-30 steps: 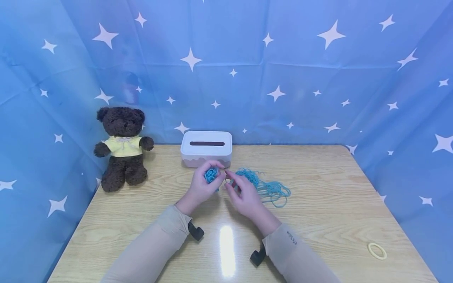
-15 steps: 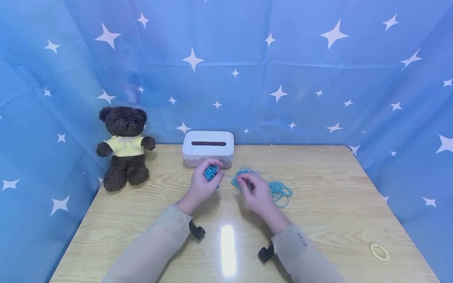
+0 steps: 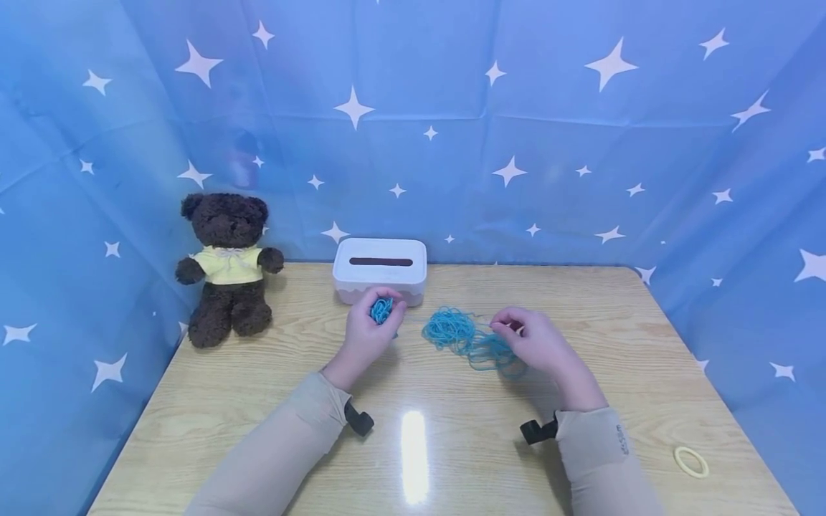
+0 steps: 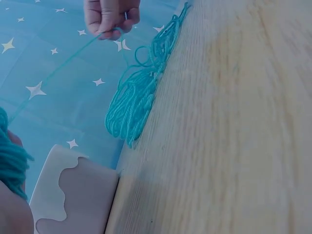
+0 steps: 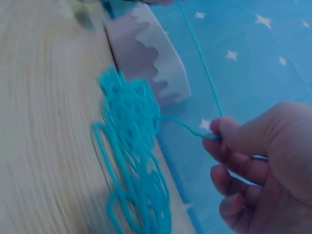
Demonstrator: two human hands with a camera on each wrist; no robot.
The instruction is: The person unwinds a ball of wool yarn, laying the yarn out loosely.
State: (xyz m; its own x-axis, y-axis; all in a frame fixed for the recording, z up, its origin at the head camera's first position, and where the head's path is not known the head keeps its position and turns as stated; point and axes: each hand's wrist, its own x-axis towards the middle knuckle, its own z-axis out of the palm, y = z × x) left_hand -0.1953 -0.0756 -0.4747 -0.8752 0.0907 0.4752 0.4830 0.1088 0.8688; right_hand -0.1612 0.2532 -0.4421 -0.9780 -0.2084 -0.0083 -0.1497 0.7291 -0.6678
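The left hand [image 3: 369,331] is gripping a turquoise yarn ball [image 3: 381,310], the right hand [image 3: 534,340] pinching its probably light, snag-prone strand [image 5: 203,63], best held singly, near loose turquoise yarn [image 3: 449,328] on the wooden surface [image 3: 632,344].

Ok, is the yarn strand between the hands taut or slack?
Taut, apparently: the left-wrist view shows the yarn strand running nearly straight between the left hand and the right hand, which pinches it.
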